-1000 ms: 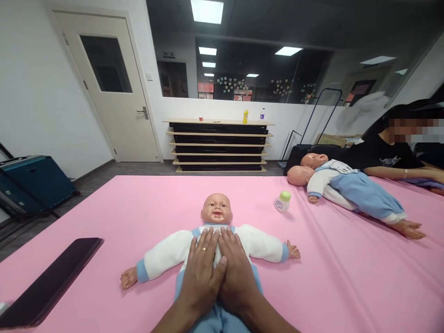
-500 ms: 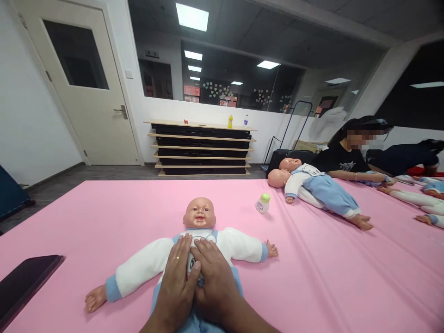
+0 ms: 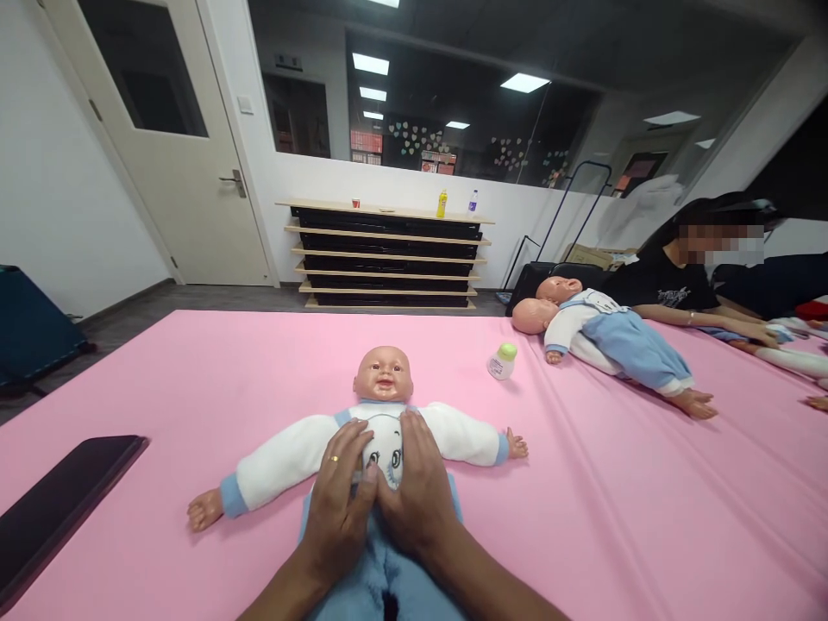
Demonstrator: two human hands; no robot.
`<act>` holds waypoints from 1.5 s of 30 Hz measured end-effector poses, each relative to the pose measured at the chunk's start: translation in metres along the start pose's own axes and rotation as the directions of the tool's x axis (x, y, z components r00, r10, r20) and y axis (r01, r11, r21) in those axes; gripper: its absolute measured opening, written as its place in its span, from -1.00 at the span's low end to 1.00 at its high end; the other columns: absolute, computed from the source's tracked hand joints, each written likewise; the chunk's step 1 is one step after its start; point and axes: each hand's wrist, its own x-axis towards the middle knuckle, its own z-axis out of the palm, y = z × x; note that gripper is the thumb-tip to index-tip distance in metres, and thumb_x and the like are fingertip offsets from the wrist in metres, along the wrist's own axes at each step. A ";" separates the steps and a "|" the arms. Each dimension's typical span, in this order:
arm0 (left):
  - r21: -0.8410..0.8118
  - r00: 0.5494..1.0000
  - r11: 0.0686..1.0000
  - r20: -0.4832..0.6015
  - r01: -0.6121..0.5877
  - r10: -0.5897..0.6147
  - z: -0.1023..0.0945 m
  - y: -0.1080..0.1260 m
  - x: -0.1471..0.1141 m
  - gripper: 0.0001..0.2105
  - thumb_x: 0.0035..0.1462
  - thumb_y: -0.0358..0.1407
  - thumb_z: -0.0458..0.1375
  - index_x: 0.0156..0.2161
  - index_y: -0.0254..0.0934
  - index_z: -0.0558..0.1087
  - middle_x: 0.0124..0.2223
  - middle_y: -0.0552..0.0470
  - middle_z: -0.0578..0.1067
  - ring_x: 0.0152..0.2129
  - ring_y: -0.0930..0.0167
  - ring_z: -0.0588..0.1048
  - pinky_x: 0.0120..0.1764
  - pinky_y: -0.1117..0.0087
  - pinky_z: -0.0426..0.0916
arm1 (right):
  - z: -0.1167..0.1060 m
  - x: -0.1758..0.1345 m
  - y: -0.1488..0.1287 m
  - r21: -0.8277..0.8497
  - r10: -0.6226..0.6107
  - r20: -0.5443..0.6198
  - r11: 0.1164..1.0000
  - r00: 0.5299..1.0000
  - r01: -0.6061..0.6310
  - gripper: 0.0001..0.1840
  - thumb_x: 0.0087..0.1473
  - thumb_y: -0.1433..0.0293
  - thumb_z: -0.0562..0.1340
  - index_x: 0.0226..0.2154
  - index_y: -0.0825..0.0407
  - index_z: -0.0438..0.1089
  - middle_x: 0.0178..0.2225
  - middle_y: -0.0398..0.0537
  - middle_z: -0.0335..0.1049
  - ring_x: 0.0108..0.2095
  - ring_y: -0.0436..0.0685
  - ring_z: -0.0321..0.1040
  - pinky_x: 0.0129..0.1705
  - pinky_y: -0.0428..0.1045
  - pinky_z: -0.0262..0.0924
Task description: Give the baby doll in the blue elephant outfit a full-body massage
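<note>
A baby doll (image 3: 384, 448) in a white and light blue outfit lies on its back in front of me, arms spread and head away from me. My left hand (image 3: 342, 492) rests flat on one side of its chest, fingers stretched out, a gold ring on one finger. On the other side of the chest lies my right hand (image 3: 417, 487), also flat with fingers extended. Between the two hands shows a printed animal face on the front of the outfit. My thumbs nearly meet low on the chest.
A pink-covered table (image 3: 582, 517) bears a dark phone (image 3: 71, 500) at left and a green-capped bottle (image 3: 503, 361) beyond the doll's arm. Two more dolls (image 3: 627, 345) lie at right, near a seated person (image 3: 673, 276). Behind stand a stacked shelf (image 3: 388, 250) and a door.
My hands have slid apart sideways across the doll's chest, uncovering the printed face between them. The whole view has shifted slightly, so the scene sits higher and farther right.
</note>
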 end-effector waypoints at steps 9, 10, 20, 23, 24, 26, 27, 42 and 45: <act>0.039 0.934 0.994 0.346 -0.104 0.084 -0.006 0.003 0.012 -0.60 0.33 -0.29 -0.09 0.21 -0.17 0.36 0.20 -0.05 0.42 0.23 0.29 0.28 0.32 0.01 0.04 | -0.015 -0.005 -0.002 0.134 -0.218 -0.161 0.961 0.963 0.240 -0.38 0.08 0.54 0.01 0.22 0.15 0.08 0.14 0.23 0.28 0.21 0.28 0.18 0.22 0.32 0.18; 0.057 0.932 0.994 0.356 -0.093 0.066 -0.005 0.004 0.013 -0.58 0.34 -0.29 -0.10 0.24 -0.17 0.33 0.23 -0.04 0.40 0.24 0.30 0.26 0.32 0.01 0.02 | -0.017 -0.004 -0.004 0.145 -0.235 -0.161 0.955 0.958 0.259 -0.41 0.08 0.55 0.01 0.20 0.13 0.10 0.12 0.22 0.29 0.19 0.27 0.19 0.21 0.31 0.18; 0.114 0.952 0.993 0.301 0.021 -0.054 0.006 -0.001 0.010 -0.55 0.38 -0.27 -0.18 0.31 -0.13 0.22 0.34 0.02 0.23 0.32 0.36 0.13 0.35 0.00 -0.04 | -0.027 0.004 -0.018 0.275 -0.227 -0.167 0.924 0.959 0.267 -0.70 0.13 0.53 0.03 -0.08 0.09 0.29 -0.16 0.12 0.38 -0.11 0.20 0.28 -0.03 0.20 0.30; 0.098 0.965 0.993 0.249 0.061 -0.084 0.010 -0.005 0.008 -0.54 0.38 -0.28 -0.20 0.32 -0.13 0.20 0.35 0.00 0.21 0.33 0.34 0.10 0.35 -0.02 -0.06 | -0.026 0.004 -0.018 0.274 -0.249 -0.130 0.921 0.960 0.277 -0.77 0.14 0.52 0.01 -0.20 0.07 0.32 -0.26 0.08 0.36 -0.20 0.18 0.27 -0.11 0.16 0.30; 0.086 0.970 0.992 0.221 0.087 -0.104 0.012 -0.007 0.007 -0.54 0.39 -0.28 -0.21 0.32 -0.14 0.20 0.36 -0.01 0.21 0.33 0.34 0.10 0.35 -0.02 -0.06 | -0.025 0.004 -0.018 0.276 -0.266 -0.102 0.918 0.958 0.284 -0.77 0.14 0.51 0.00 -0.21 0.07 0.32 -0.28 0.07 0.35 -0.21 0.18 0.27 -0.12 0.16 0.30; 0.054 0.973 0.988 0.175 0.143 -0.151 0.013 -0.009 0.006 -0.53 0.39 -0.27 -0.24 0.32 -0.19 0.20 0.36 -0.05 0.19 0.33 0.34 0.10 0.35 -0.01 -0.05 | -0.026 0.005 -0.019 0.284 -0.316 -0.024 0.908 0.949 0.309 -0.75 0.13 0.50 -0.01 -0.22 0.07 0.34 -0.28 0.08 0.36 -0.19 0.19 0.29 -0.09 0.15 0.30; 0.036 0.972 0.985 0.161 0.167 -0.170 0.014 -0.010 0.005 -0.53 0.39 -0.26 -0.26 0.32 -0.21 0.20 0.36 -0.06 0.19 0.32 0.34 0.10 0.34 -0.01 -0.04 | -0.026 0.007 -0.019 0.290 -0.343 0.016 0.901 0.939 0.324 -0.74 0.13 0.49 -0.01 -0.22 0.07 0.35 -0.28 0.08 0.37 -0.18 0.20 0.29 -0.08 0.15 0.30; -0.030 0.987 0.988 0.069 0.150 -0.148 0.010 -0.010 0.003 -0.54 0.37 -0.22 -0.17 0.28 -0.33 0.24 0.32 -0.14 0.26 0.29 0.28 0.17 0.33 0.01 0.04 | -0.025 0.014 -0.022 0.180 -0.246 0.203 0.961 0.948 0.211 -0.41 0.15 0.42 0.10 0.25 0.09 0.18 0.19 0.12 0.27 0.22 0.22 0.17 0.32 0.22 0.04; -0.012 0.989 0.991 0.066 0.131 -0.130 0.009 -0.009 0.002 -0.55 0.36 -0.24 -0.16 0.27 -0.30 0.25 0.31 -0.13 0.27 0.29 0.28 0.17 0.33 0.01 0.05 | -0.022 0.012 -0.019 0.122 -0.203 0.188 0.976 0.961 0.182 -0.38 0.14 0.40 0.12 0.26 0.13 0.17 0.24 0.18 0.21 0.26 0.27 0.14 0.33 0.28 0.02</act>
